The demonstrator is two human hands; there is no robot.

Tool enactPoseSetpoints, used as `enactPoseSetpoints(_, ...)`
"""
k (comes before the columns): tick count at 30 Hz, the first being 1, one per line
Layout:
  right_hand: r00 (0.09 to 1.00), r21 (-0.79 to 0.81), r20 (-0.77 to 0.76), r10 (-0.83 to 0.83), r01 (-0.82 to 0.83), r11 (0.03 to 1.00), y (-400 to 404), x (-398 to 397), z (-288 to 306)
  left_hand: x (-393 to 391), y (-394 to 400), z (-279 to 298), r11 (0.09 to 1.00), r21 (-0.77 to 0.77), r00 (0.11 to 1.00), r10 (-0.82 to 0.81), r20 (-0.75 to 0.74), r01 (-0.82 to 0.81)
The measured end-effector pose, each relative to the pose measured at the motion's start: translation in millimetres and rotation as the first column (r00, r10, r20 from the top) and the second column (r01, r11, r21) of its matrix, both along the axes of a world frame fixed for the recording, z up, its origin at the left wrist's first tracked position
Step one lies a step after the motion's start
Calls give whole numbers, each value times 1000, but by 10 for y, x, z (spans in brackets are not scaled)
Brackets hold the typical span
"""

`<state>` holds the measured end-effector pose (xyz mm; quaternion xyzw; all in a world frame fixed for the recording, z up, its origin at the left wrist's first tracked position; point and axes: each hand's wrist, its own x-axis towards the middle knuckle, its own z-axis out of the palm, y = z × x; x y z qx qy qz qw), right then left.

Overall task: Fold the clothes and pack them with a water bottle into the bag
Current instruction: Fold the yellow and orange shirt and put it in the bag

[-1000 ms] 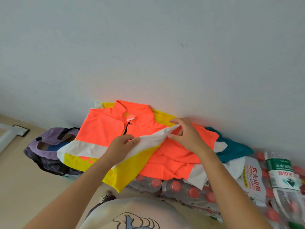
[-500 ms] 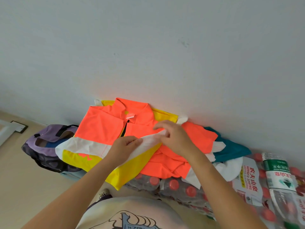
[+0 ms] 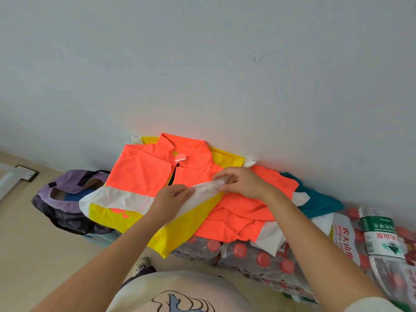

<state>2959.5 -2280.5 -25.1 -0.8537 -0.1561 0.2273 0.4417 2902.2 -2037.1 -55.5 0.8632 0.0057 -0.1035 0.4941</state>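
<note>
An orange, white and yellow shirt (image 3: 144, 174) lies collar-up against the wall on a stack of bottle packs. My left hand (image 3: 171, 200) pinches its white band near the middle. My right hand (image 3: 243, 182) pinches the same white strip further right, at the folded edge. Under it lies another orange shirt (image 3: 238, 217), with a teal garment (image 3: 315, 199) behind. A purple bag (image 3: 65, 194) sits open on the floor at the left. A green-labelled water bottle (image 3: 380, 235) lies at the right.
Shrink-wrapped packs of red-capped bottles (image 3: 247, 255) hold the clothes up and run along the wall (image 3: 202, 75) to the right. Beige floor (image 3: 33, 255) spreads at the lower left. My shoe (image 3: 141, 265) and white printed top show at the bottom.
My right hand has drawn the white strip leftward, from the shirt's right side toward my left hand. My left hand has stayed on the white band.
</note>
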Motion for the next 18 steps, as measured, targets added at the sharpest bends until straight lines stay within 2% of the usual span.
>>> enactPoseSetpoints(2, 994, 136, -97, -48, 61, 989, 33, 23, 13, 10, 14, -8, 1000, 10, 1000, 10, -17, -10)
enactPoseSetpoints(3, 992, 148, -122, -41, 59, 987, 60, 34, 14, 16, 19, -9, 1000, 13, 1000, 16, -24, -15)
enactPoseSetpoints(7, 997, -128, -41, 58, -63, 990, 132, 118, -32, 25, 41, 5, 999, -43, 1000, 16, -16, -17)
enactPoseSetpoints(10, 997, -316, 48, 57, -39, 948, 51, 194, -35, 21, 76, -9, 995, -95, 999, 34, 1, -34)
enactPoseSetpoints(14, 999, -165, -42, -32, 24, 986, -14, 245, 32, 43, 134, -62, 997, -66, 997, 37, -63, -41)
enactPoseSetpoints(18, 991, -45, -114, -76, 71, 996, 94, 338, 225, 145, 240, 16, 990, -11, 970, -142, -195, 143)
